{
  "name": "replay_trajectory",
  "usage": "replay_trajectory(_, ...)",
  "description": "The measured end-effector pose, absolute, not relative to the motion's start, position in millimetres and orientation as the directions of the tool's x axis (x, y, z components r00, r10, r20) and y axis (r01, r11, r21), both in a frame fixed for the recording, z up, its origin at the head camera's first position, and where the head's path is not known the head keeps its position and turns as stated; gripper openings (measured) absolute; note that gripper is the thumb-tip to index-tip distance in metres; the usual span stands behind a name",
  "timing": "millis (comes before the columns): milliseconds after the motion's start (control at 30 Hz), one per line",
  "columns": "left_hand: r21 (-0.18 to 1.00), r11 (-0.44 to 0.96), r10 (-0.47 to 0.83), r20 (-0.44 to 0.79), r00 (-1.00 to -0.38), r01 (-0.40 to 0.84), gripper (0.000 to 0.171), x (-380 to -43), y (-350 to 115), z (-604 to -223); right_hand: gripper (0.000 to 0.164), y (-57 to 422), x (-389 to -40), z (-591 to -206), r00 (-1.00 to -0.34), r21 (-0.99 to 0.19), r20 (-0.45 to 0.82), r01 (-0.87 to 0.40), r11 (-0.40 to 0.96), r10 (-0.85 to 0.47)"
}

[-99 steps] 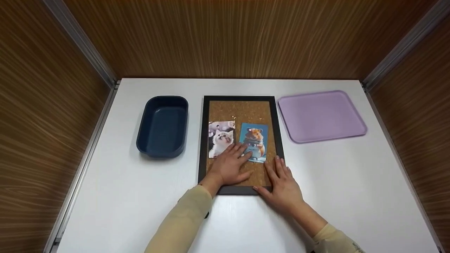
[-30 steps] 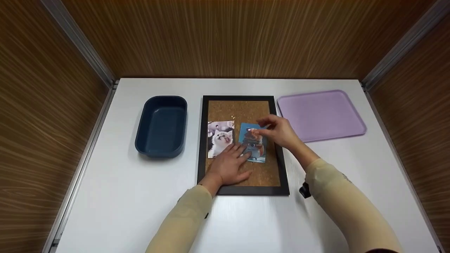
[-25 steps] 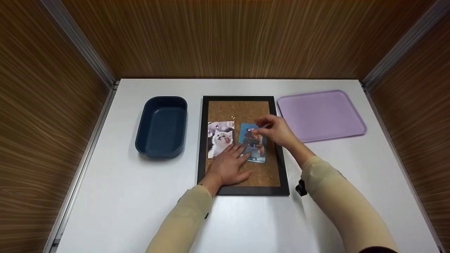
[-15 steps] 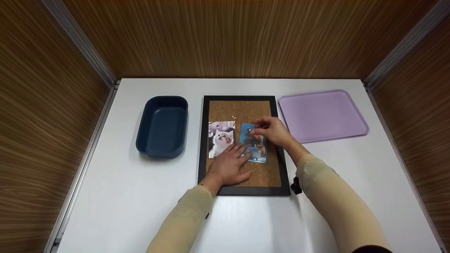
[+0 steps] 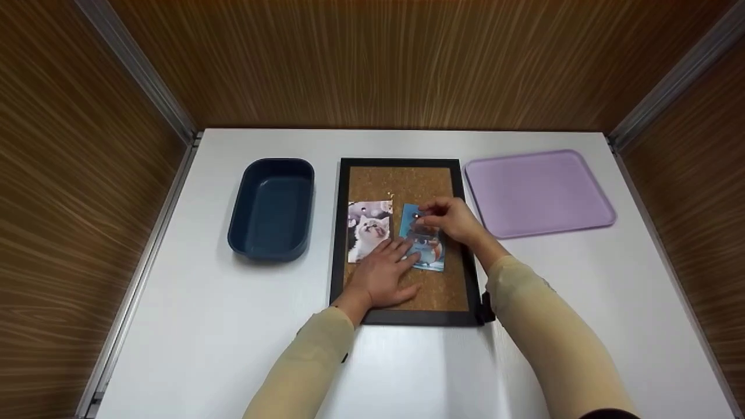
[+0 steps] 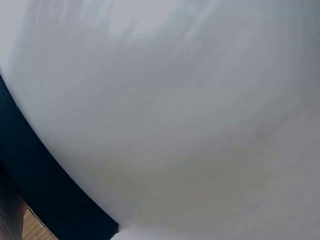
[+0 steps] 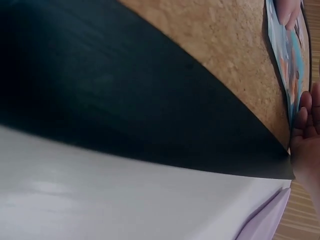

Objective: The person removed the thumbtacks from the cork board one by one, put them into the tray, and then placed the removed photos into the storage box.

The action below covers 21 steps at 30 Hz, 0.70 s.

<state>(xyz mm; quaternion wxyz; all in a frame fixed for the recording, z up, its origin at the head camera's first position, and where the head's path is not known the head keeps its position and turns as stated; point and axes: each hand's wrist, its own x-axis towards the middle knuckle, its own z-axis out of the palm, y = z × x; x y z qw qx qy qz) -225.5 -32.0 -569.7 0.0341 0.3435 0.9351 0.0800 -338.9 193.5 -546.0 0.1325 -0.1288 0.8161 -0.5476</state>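
Note:
A black-framed cork board (image 5: 439,291) lies on the table with two picture cards on it, a kitten card (image 5: 371,224) and a blue hamster card (image 5: 432,262). My left hand (image 5: 384,276) rests with spread fingers across the cork and the lower parts of both cards. At the upper part of the hamster card, the thumb and forefinger of my right hand (image 5: 457,221) pinch at a small shiny push pin (image 5: 417,216). Another pin (image 5: 363,209) sits in the kitten card. In the right wrist view, my right hand (image 7: 307,135) covers part of the hamster card (image 7: 287,50).
To the left of the board stands a deep dark blue container (image 5: 270,215). A flat lilac tray (image 5: 541,192) lies on the right, close to the frame. Tiny gold bits (image 5: 390,195) show on the cork above the cards. Wood-grain panels (image 5: 372,64) enclose the white table (image 5: 233,326).
My right hand has left the board's lower right edge for the hamster card's pin, and lately has shifted slightly down around it. The left hand stays in place.

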Motion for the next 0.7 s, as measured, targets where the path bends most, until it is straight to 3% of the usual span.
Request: replay_trajectory(700, 0.175, 0.755, 0.645, -0.023, -0.764, 0.632, 0.077, -222.9, -32.8, -568.4, 0.030, 191.2, -336.4, -550.0, -0.931, -0.894, -0.131, -0.038, 0.447, -0.342)
